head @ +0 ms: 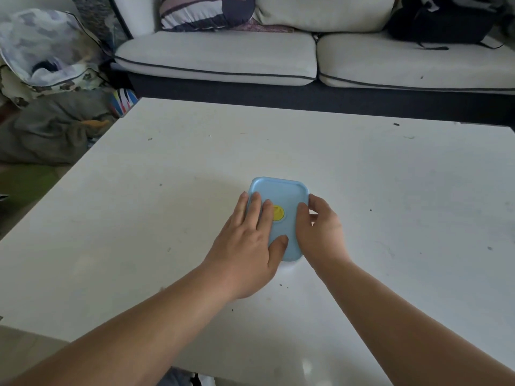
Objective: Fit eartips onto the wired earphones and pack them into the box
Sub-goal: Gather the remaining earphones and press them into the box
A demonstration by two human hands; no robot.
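A small box with a light blue lid [284, 193] and a yellow round button [278, 213] in the lid's middle sits on the white table [167, 190]. My left hand [248, 243] lies flat on the lid's left half, fingers straight, thumb on the near part of the lid. My right hand [320, 232] holds the box's right edge, fingers curled over it. The lid is on the box. No earphones or eartips show; what is inside the box is hidden.
A grey-white sofa [306, 59] with cushions stands beyond the table's far edge. A dark bag [440, 20] lies on the sofa at the right. Bundles of cloth and bags [50, 79] are piled on the floor at the left.
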